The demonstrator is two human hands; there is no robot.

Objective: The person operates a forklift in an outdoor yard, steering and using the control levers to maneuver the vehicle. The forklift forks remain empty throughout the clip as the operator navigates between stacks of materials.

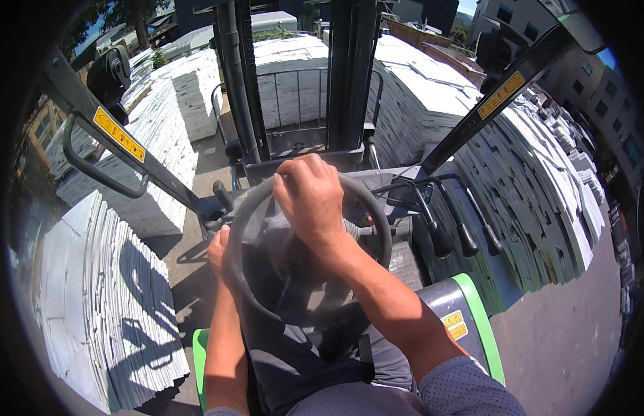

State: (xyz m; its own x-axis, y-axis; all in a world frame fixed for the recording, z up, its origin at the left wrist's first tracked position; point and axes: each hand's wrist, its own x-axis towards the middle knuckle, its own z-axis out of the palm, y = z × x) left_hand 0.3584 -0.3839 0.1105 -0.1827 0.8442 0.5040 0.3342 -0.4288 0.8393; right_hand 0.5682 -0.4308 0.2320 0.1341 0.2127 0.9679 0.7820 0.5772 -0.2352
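I sit at the black steering wheel (383, 232) of a forklift. My right hand (310, 197) is closed over the top of its rim, with the forearm crossing the wheel from the lower right. My left hand (218, 251) is closed at the rim's left side, its fingers partly hidden by the wheel. Just above the left hand, apart from it, stands a short black lever (223, 195). To the right of the wheel rise several hydraulic levers (441, 244) with black knobs, untouched.
The forklift's mast (346, 83) stands ahead, with a load guard behind it. White slab stacks (110, 305) line the left side; a long stack (502, 201) runs along the right. Black roof posts (467, 128) frame the cab. Paved ground (557, 340) shows at right.
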